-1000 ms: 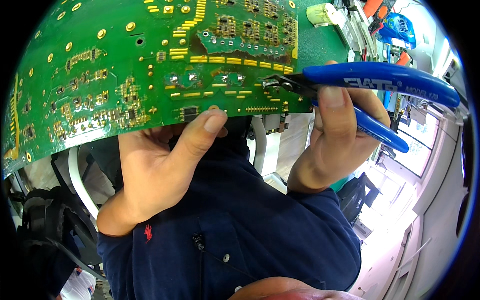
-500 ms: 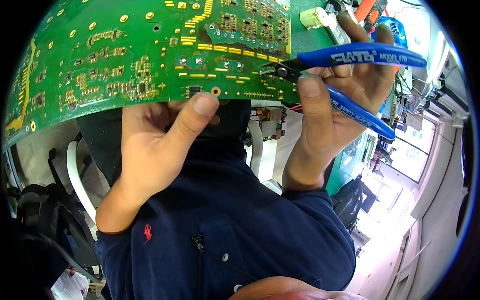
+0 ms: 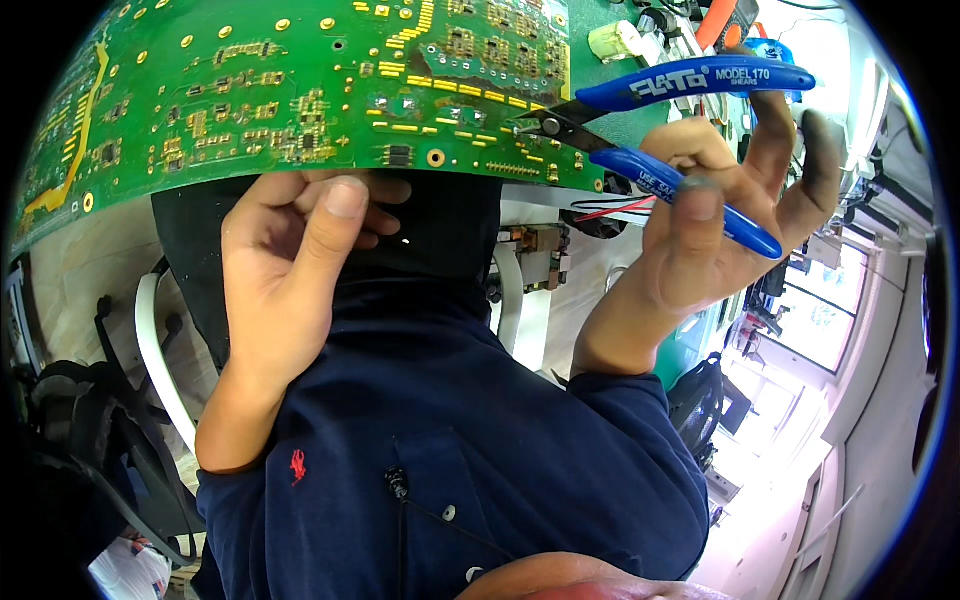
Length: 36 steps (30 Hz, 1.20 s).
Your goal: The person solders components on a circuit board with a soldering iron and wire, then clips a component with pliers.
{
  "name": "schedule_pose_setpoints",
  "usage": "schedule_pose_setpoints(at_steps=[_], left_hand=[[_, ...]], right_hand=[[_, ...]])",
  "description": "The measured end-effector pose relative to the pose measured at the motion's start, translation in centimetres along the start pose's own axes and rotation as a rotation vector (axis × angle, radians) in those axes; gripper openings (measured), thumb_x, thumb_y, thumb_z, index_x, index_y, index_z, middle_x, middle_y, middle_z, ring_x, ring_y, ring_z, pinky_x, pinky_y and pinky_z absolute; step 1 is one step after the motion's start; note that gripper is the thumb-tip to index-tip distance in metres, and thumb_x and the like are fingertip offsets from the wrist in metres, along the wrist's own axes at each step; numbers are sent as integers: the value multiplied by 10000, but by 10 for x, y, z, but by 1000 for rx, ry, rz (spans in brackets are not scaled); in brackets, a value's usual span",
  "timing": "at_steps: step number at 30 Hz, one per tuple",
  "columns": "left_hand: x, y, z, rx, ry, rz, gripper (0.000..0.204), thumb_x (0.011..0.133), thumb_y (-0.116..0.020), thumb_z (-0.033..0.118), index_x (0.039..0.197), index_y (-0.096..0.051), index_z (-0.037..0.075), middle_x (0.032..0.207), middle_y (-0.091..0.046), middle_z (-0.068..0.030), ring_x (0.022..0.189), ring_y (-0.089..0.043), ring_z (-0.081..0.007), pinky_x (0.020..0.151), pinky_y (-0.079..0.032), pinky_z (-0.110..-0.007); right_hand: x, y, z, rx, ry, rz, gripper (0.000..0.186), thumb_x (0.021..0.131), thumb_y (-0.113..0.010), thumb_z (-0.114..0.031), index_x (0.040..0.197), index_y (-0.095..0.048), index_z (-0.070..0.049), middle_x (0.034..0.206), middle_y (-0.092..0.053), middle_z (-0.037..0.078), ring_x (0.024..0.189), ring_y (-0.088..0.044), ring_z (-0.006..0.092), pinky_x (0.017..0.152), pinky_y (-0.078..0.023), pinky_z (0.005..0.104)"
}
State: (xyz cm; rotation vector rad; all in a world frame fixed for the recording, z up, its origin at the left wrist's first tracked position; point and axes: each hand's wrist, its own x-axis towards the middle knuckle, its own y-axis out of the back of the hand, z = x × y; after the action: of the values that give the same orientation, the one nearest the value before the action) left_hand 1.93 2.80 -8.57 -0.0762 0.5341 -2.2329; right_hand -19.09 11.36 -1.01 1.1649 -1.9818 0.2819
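Note:
A large green circuit board (image 3: pixel 240 120) with gold pads and small parts stretches across the top left. My left hand (image 3: pixel 285 250) is at its lower edge, thumb apart from the half-curled fingers, some fingertips tucked behind the edge. My right hand (image 3: pixel 735 200) holds a pair of blue-handled cutters (image 3: pixel 690 82), the thumb over the lower handle and two fingers stretched past the upper one. The handles are spread. The cutters' dark jaws reach over the board's right part, by a small metal piece; whether they touch it, I cannot tell.
A green work mat (image 3: pixel 590 20) lies beyond the board's right end, with a pale yellow-green roll (image 3: pixel 616 41) and tools on it. Red and black wires (image 3: pixel 615 211) run beneath the right wrist. A white chair armrest (image 3: pixel 160 350) is at left, a black backpack (image 3: pixel 697 395) at right.
My left hand has shifted left and down, its thumb coming off the board's face. The cutters' handles have spread wider, and my right hand has moved right. The board has shifted slightly.

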Motion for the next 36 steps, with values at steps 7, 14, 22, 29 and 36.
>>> schedule_pose_setpoints(at_steps=[7,14,22,29,36], left_hand=[[-4,7,2,25,-55,16,336,914,-587,246,1076,-560,-47,945,-656,-126,796,-615,-143,728,-470,-256],[1,-14,3,-113,-4,-118,256,916,-584,166,1006,-608,-73,889,-667,-132,748,-617,-123,682,-500,-234],[12,-29,3,-82,21,-186,321,949,-523,220,994,-620,-83,853,-681,-162,688,-634,-140,657,-517,-250],[13,-34,1,-68,-20,-148,287,941,-535,186,923,-646,-79,803,-677,-144,641,-637,-146,616,-518,-246],[13,-34,-1,-72,-29,-134,277,937,-538,173,912,-649,-79,781,-674,-148,650,-648,-164,615,-524,-255]], right_hand=[[0,17,-18,-217,-65,-170,321,582,-766,35,857,-603,68,888,-613,202,782,-643,243,669,-517,274],[21,31,-53,-529,-183,-586,318,651,-705,48,951,-629,122,802,-649,187,677,-626,206,657,-475,257],[25,17,-61,-688,-86,-576,307,596,-701,97,899,-654,104,726,-642,149,613,-575,167,587,-432,226],[8,9,-62,-750,-79,-450,257,620,-717,57,867,-660,98,736,-660,156,624,-594,179,608,-451,233],[-7,-8,-67,-796,-165,-304,242,656,-736,2,860,-653,102,694,-658,161,628,-616,190,618,-468,246]])
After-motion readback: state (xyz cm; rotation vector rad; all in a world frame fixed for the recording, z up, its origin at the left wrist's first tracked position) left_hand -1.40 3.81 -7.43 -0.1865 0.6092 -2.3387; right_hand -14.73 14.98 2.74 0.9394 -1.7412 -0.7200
